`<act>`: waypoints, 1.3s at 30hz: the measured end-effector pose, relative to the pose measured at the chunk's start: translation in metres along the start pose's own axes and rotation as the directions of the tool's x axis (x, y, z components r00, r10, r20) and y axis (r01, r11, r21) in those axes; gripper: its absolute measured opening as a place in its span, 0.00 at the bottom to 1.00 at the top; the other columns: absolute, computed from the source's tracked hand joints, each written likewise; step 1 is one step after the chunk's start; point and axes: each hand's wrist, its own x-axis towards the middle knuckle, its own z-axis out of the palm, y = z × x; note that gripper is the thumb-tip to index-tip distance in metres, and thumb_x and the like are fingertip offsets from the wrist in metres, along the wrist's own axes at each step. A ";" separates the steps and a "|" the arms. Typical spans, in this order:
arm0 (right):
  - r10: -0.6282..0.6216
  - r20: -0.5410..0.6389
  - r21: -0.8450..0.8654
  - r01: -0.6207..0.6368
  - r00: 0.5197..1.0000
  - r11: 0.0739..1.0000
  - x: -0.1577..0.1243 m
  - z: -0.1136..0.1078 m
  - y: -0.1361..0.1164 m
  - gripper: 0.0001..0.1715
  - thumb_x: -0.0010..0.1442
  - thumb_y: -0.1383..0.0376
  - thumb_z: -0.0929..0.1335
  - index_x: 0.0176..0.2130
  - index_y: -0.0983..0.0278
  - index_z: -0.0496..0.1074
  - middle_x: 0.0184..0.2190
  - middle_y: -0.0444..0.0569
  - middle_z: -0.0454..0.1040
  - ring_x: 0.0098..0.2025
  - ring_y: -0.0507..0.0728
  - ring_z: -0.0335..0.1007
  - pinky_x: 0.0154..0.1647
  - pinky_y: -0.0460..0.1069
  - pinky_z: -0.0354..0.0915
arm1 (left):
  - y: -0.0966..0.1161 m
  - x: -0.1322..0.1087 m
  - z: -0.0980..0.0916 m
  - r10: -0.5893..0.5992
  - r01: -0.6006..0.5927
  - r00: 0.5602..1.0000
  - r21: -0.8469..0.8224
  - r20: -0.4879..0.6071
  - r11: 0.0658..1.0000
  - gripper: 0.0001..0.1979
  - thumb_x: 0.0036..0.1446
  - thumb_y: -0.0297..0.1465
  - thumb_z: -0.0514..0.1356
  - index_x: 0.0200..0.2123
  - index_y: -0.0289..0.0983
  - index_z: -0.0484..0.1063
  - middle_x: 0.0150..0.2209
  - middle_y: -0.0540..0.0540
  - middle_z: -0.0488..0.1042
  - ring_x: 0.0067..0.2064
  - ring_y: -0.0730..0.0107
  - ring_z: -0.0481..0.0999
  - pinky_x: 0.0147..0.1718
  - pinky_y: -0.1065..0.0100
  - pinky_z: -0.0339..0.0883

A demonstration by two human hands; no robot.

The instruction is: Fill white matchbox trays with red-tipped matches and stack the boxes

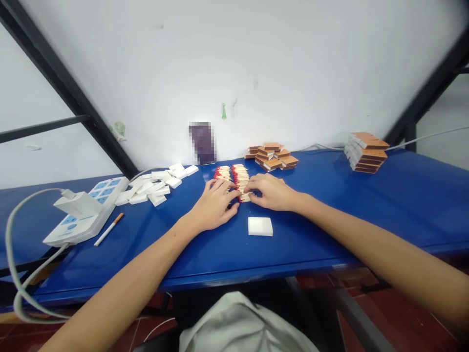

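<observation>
Two rows of red-tipped matches lie side by side on the blue table, in front of the wall. My left hand comes in from the left, its curled fingers over the near part of the rows and its fingertips on the matches. From the right, my right hand has its bent fingers and thumb closed at the near end of the right row. How many matches each hand grips is hidden by the fingers. Just in front of my hands lies a white matchbox tray.
White matchbox trays are heaped at left, near a power strip with a plugged-in charger and a cigarette. Orange-brown matchboxes lie piled behind my right hand; more matchboxes are stacked at far right. A blurred dark rectangle leans against the wall.
</observation>
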 end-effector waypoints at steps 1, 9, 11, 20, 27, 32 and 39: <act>-0.003 0.003 0.002 0.003 1.000 1.000 0.000 0.000 0.000 0.12 0.62 0.68 0.66 0.42 0.64 0.79 0.39 0.51 0.77 0.42 0.58 0.69 0.44 0.51 0.58 | 0.000 0.000 0.000 -0.004 0.004 1.000 0.001 0.002 1.000 0.16 0.66 0.35 0.53 0.53 0.40 0.73 0.52 0.40 0.71 0.56 0.54 0.67 0.58 0.48 0.54; -0.019 0.012 0.036 0.018 1.000 0.999 0.000 -0.001 0.000 0.10 0.61 0.69 0.67 0.40 0.64 0.79 0.41 0.51 0.78 0.43 0.58 0.70 0.46 0.52 0.59 | 0.000 -0.001 0.003 -0.057 0.056 0.998 0.034 0.039 0.998 0.22 0.66 0.37 0.54 0.59 0.37 0.69 0.60 0.33 0.64 0.62 0.46 0.61 0.59 0.43 0.55; -0.024 0.011 0.040 0.024 1.000 0.999 0.000 -0.001 0.000 0.10 0.61 0.69 0.67 0.40 0.64 0.78 0.41 0.51 0.78 0.43 0.58 0.70 0.46 0.52 0.59 | 0.000 -0.001 0.002 -0.055 0.054 0.998 0.040 0.040 0.998 0.21 0.66 0.37 0.54 0.59 0.36 0.70 0.60 0.33 0.65 0.62 0.46 0.62 0.59 0.43 0.55; 0.012 -0.060 0.015 -0.011 0.998 1.000 0.000 -0.002 0.005 0.17 0.60 0.75 0.62 0.43 0.64 0.76 0.41 0.52 0.77 0.44 0.58 0.70 0.45 0.51 0.59 | 0.001 0.000 0.000 -0.030 0.030 0.999 0.009 0.012 1.000 0.20 0.66 0.37 0.54 0.57 0.36 0.70 0.55 0.36 0.69 0.57 0.49 0.66 0.58 0.44 0.54; 0.036 0.008 -0.060 -0.035 0.999 0.998 -0.001 -0.001 0.012 0.22 0.53 0.78 0.63 0.45 0.64 0.74 0.43 0.51 0.76 0.44 0.59 0.69 0.45 0.51 0.58 | 0.004 0.002 -0.006 -0.002 0.001 1.000 -0.029 -0.024 1.000 0.11 0.66 0.34 0.53 0.44 0.37 0.73 0.48 0.41 0.72 0.52 0.56 0.68 0.56 0.50 0.55; 0.020 0.032 -0.074 -0.017 0.999 0.997 -0.002 0.000 0.011 0.20 0.55 0.77 0.63 0.45 0.63 0.73 0.43 0.51 0.76 0.42 0.59 0.67 0.45 0.51 0.56 | 0.006 0.001 -0.007 0.048 -0.049 0.999 -0.064 -0.017 0.997 0.12 0.66 0.34 0.54 0.47 0.39 0.74 0.50 0.41 0.70 0.53 0.56 0.67 0.54 0.52 0.57; 0.042 0.008 -0.081 -0.041 0.999 0.996 -0.001 0.001 0.007 0.15 0.59 0.73 0.64 0.45 0.63 0.73 0.43 0.51 0.76 0.43 0.59 0.67 0.45 0.52 0.55 | 0.004 0.000 -0.004 0.048 -0.047 0.999 -0.054 0.012 0.997 0.15 0.66 0.35 0.54 0.51 0.40 0.75 0.51 0.40 0.70 0.54 0.54 0.67 0.56 0.50 0.57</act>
